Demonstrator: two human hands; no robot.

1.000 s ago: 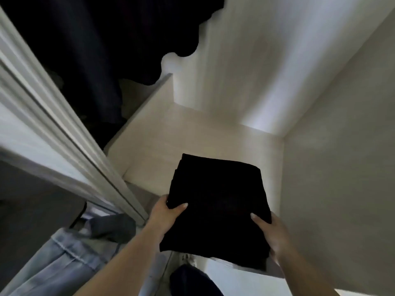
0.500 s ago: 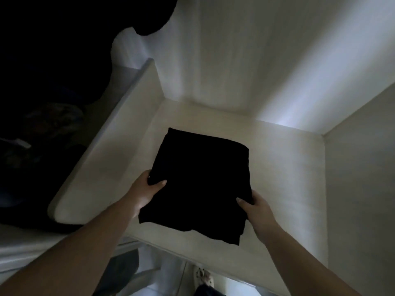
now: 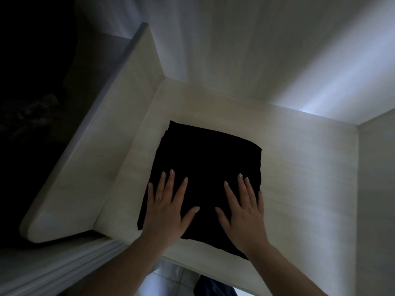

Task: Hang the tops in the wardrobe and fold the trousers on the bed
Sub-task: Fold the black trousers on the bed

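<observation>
My left hand [image 3: 165, 207] and right hand [image 3: 242, 208] lie flat, fingers spread and straight, palms pressing on the near half of the folded black trousers [image 3: 205, 167], gripping nothing. The trousers lie on the pale wardrobe shelf [image 3: 299, 167], near its front edge, left of centre. Half a second ago I held the bundle by its sides, thumbs on top; now it is down. Farther left stands the shelf's divider panel [image 3: 102, 150].

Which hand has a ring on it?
The left hand has it: a thin ring on one finger. The right hand shows none. Both lie flat on the folded black trousers.
</observation>
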